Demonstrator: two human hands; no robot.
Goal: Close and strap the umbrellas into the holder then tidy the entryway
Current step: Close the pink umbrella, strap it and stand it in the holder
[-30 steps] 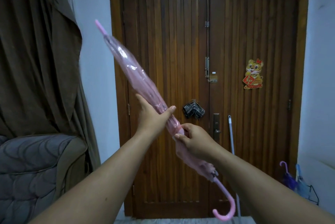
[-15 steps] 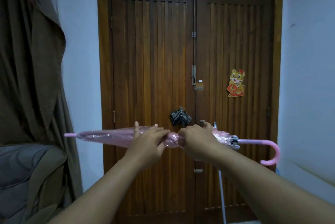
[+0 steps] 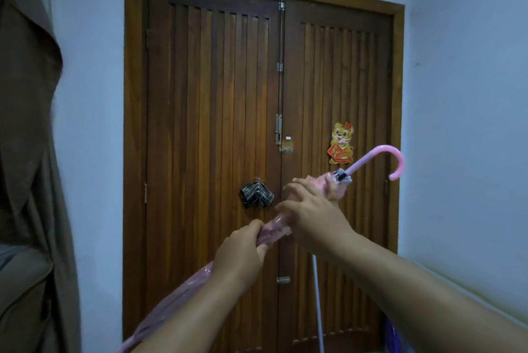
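A closed pink translucent umbrella [image 3: 274, 228] slants across the view, its curved pink handle [image 3: 395, 159] up at the right and its tip end down at the lower left, partly hidden behind my left forearm. My left hand [image 3: 241, 252] grips the folded canopy near its middle. My right hand [image 3: 314, 215] wraps around the canopy just above, close to the handle end, fingers curled over the plastic. The umbrella holder is out of view.
A brown double wooden door [image 3: 214, 124] faces me, with a tiger sticker [image 3: 341, 142] and a dark striped cloth [image 3: 255, 195] hung near its centre. A white pole [image 3: 318, 304] leans against the door. Brown curtain [image 3: 25, 124] and a chair sit at left.
The umbrella has swung from tip-up, through level, to handle-up at the right with the tip low at the left. Both hands kept hold of the canopy. My view tilted upward.
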